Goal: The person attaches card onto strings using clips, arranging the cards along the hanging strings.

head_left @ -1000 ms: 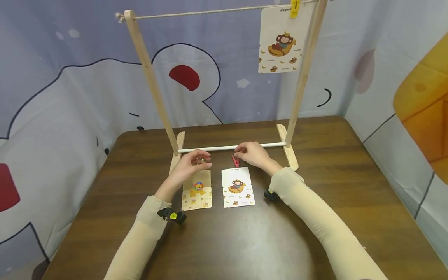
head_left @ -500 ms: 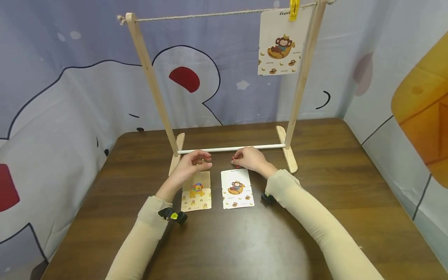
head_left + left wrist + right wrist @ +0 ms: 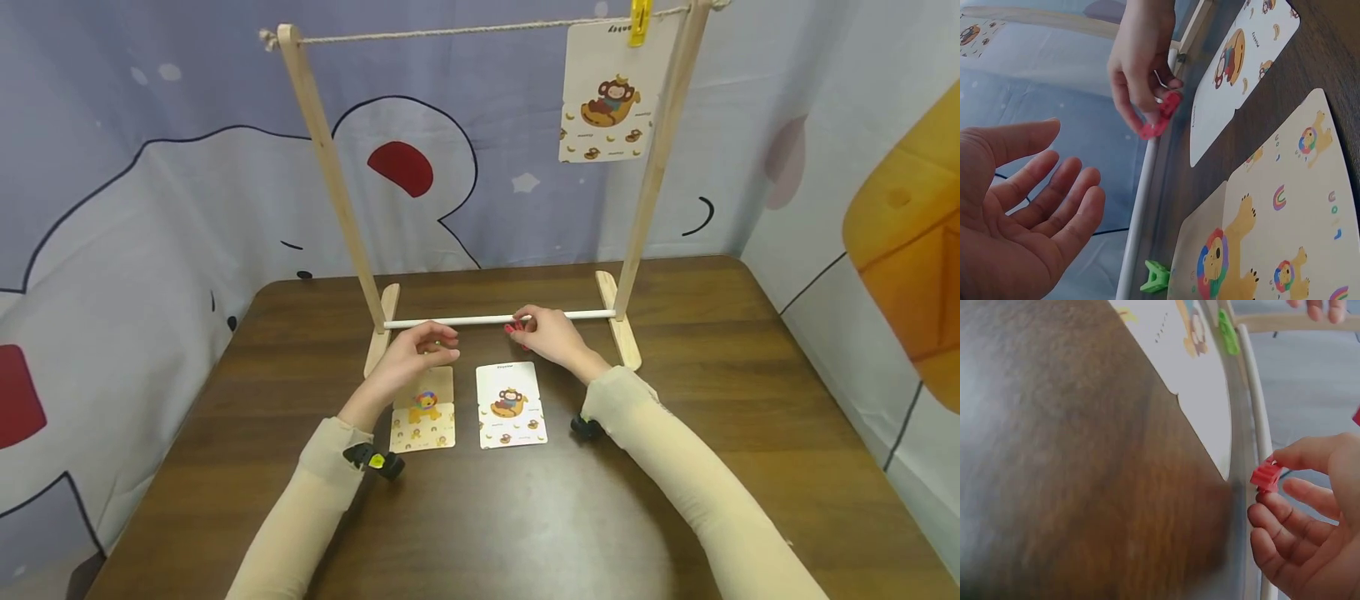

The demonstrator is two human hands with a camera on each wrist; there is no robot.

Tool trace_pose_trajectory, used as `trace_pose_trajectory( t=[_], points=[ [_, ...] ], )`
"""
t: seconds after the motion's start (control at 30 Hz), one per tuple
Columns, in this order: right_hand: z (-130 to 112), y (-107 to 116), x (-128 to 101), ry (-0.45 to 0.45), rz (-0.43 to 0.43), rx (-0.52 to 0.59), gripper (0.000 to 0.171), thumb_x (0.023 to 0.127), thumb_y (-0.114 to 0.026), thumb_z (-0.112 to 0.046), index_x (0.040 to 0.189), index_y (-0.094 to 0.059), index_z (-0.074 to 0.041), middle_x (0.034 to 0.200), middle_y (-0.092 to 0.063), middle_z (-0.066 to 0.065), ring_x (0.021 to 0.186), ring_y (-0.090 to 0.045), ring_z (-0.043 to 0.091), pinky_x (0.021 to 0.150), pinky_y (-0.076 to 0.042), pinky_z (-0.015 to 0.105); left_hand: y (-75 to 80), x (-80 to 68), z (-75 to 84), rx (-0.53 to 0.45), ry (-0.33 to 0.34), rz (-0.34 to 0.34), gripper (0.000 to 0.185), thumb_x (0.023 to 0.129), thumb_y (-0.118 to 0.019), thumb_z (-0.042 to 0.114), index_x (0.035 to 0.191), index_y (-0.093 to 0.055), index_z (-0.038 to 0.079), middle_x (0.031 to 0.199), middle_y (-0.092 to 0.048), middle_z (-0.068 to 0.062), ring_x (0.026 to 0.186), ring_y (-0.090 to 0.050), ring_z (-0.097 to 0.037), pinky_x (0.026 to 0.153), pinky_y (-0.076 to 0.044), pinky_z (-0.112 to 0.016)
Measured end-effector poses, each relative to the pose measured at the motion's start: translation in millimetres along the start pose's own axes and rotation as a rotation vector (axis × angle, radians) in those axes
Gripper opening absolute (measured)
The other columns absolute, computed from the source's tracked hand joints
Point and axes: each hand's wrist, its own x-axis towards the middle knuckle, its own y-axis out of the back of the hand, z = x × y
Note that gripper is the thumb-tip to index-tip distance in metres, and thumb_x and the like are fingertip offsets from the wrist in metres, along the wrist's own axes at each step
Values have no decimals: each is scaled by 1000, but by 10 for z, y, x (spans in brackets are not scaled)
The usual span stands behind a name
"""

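Note:
Between thumb and fingertips my right hand [image 3: 553, 335] pinches a red clothespin [image 3: 1266, 476], raised off the table behind the white monkey card [image 3: 512, 425]. Over the top of the cream lion card [image 3: 422, 433] hovers my left hand [image 3: 411, 354], its fingers relaxed and holding nothing. The left wrist view shows that palm [image 3: 1022, 250] with the fingers loosely bent. A green clothespin [image 3: 1157, 276] lies beyond the lion card, mostly hidden by the left hand in the head view.
A wooden frame [image 3: 336, 183] with a rope [image 3: 450, 32] across its top stands at the back of the table [image 3: 480, 525]. Another monkey card [image 3: 600, 137] hangs from the rope's right end by a yellow clothespin [image 3: 639, 23]. A white bar [image 3: 480, 320] joins the frame's feet.
My right hand has taken the red clothespin from the table behind the monkey card, lifted it and moved slightly away from the card. The left hand has stayed nearly still.

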Motion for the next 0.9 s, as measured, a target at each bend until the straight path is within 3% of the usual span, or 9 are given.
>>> trace_pose_trajectory(
  t=[0.17, 0.37, 0.53, 0.7, 0.9],
  points=[
    [67, 136, -67, -50, 63, 132, 62, 92, -71, -31, 143, -51, -1, 91, -72, 5, 78, -66, 22, 75, -50, 39, -31, 51, 15, 28, 5, -20, 39, 94, -73, 15, 126, -60, -2, 122, -66, -17, 105, -65, -28, 89, -52, -39],
    [156, 281, -161, -91, 68, 197, 64, 93, -71, -35, 144, -51, -2, 103, -74, 9, 96, -69, 27, 85, -51, 44, -73, 99, -22, 33, 14, -31, 38, 94, -73, 14, 126, -60, -1, 122, -66, -15, 106, -65, -29, 91, -51, -43],
    [234, 363, -217, -118, 59, 293, 62, 93, -72, -34, 143, -54, -1, 107, -73, 11, 90, -71, 23, 83, -52, 41, -120, 131, -69, 47, 21, -52, 41, 94, -73, 17, 128, -59, -1, 122, -65, -13, 106, -65, -28, 93, -50, -43],
    [280, 441, -263, -124, 50, 480, 56, 93, -73, -24, 139, -56, 2, 107, -72, 18, 83, -72, 21, 88, -55, 49, -207, 199, -121, 33, 59, -81, 42, 94, -73, 17, 128, -59, -3, 122, -66, -17, 106, -66, -26, 95, -50, -43],
    [330, 489, -357, -135, 33, 623, 45, 93, -73, -17, 131, -63, 3, 105, -73, 20, 81, -71, 16, 91, -52, 53, -347, 276, -171, 178, 97, -122, 41, 92, -74, 21, 128, -64, 2, 114, -69, -9, 101, -64, -21, 89, -50, -38]
  ],
)
